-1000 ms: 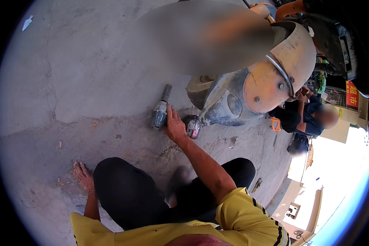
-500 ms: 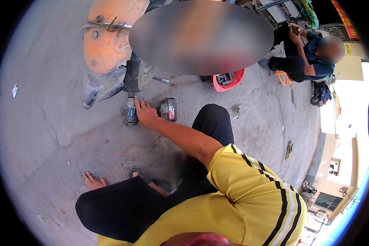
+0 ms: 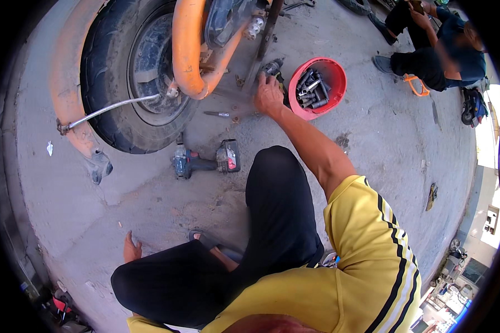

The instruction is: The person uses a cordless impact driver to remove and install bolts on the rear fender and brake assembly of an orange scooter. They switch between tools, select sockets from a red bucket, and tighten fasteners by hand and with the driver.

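Observation:
My right hand [image 3: 269, 95] is stretched forward, bent fingers slightly apart, on or just above a dark and yellow-green power tool [image 3: 273, 69] beside a red helmet [image 3: 333, 75] holding several metal sockets [image 3: 311, 89]. Whether it grips the tool is unclear. My left hand [image 3: 132, 247] is low beside my left knee, fingers apart, holding nothing. A grey-blue impact wrench [image 3: 186, 164] with a battery [image 3: 228, 156] lies in front of my knees. Ahead is an orange vehicle's wheel [image 3: 103, 72] with orange tubing [image 3: 188, 69] and a bent silver bar [image 3: 116, 106] across it.
A person in dark clothing [image 3: 455, 61] sits at upper right holding a small dark object, near an orange item [image 3: 418, 86] and a parked scooter [image 3: 472, 108]. A small metal tool [image 3: 216, 114] lies by the wheel. A dark upright bar [image 3: 258, 58] stands behind my right hand.
My right hand has left the impact wrench and moved forward to the tool beside the red helmet. The view has swung, bringing the wheel and helmet fully into sight.

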{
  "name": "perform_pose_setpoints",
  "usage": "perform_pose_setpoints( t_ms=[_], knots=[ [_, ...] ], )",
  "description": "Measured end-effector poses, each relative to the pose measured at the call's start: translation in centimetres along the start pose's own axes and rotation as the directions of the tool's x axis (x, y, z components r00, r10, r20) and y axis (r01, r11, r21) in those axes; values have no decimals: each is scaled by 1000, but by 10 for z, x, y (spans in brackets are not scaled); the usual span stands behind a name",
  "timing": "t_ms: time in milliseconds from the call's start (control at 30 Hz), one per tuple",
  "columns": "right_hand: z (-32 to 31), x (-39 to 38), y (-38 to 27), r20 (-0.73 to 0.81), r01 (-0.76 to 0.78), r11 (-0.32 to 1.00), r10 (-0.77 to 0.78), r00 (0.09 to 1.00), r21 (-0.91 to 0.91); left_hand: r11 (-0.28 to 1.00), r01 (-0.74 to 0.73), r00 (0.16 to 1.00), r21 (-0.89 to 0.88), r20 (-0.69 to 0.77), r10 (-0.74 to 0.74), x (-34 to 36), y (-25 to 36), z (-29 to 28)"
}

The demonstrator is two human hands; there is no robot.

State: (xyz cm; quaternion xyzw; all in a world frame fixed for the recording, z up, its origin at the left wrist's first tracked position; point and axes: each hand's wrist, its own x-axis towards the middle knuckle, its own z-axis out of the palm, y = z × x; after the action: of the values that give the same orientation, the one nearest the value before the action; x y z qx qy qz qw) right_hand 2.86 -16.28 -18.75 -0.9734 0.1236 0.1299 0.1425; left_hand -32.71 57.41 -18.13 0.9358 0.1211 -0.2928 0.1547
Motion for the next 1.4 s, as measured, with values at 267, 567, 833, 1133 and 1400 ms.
perform_pose_setpoints(
  t_ms=[267,567,833,1133,1400],
  knots=[
    [58,21,11,-221,-290,957,280,934,-13,995,90,989,36,-124,-85,-52,95,-151],
    [78,18,35,-501,-303,902,118,857,-306,980,48,968,192,-252,2,28,69,-182],
    [43,-13,38,-298,-173,977,204,932,127,966,-124,974,225,-158,161,195,136,-176],
    [-87,-139,-21,226,-194,962,149,963,192,802,-549,799,235,-133,586,247,135,-178],
    [-122,-242,-211,595,-457,889,372,713,-8,874,-483,805,46,-368,464,385,41,-207]
  ],
)
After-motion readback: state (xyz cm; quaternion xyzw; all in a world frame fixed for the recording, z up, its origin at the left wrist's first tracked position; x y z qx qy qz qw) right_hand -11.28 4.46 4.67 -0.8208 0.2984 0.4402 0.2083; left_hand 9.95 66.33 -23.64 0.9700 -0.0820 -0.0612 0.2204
